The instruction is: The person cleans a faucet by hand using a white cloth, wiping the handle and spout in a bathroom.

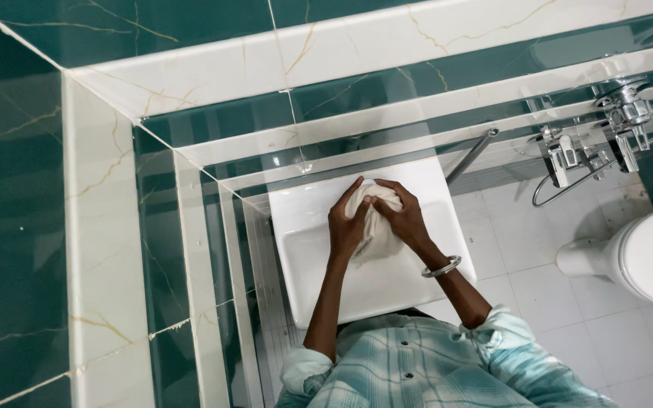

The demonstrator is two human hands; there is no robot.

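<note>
Both of my hands hold a bunched white cloth [376, 224] over a white rectangular washbasin [305, 257]. My left hand [345, 223] grips the cloth's left side with the fingers curled over its top. My right hand [403, 215] clasps the right side, and a silver bangle [441, 267] sits on that wrist. The cloth hangs down between the two hands into the basin. My checked light-blue sleeves show at the bottom of the view.
A green and white marble-patterned tiled wall [115, 189] fills the left and top. A white toilet [644, 253] stands at the right on the white tiled floor [538, 287]. Chrome taps and a hose [568, 155] are mounted on the far wall, with a metal pipe [471, 153] beside the basin.
</note>
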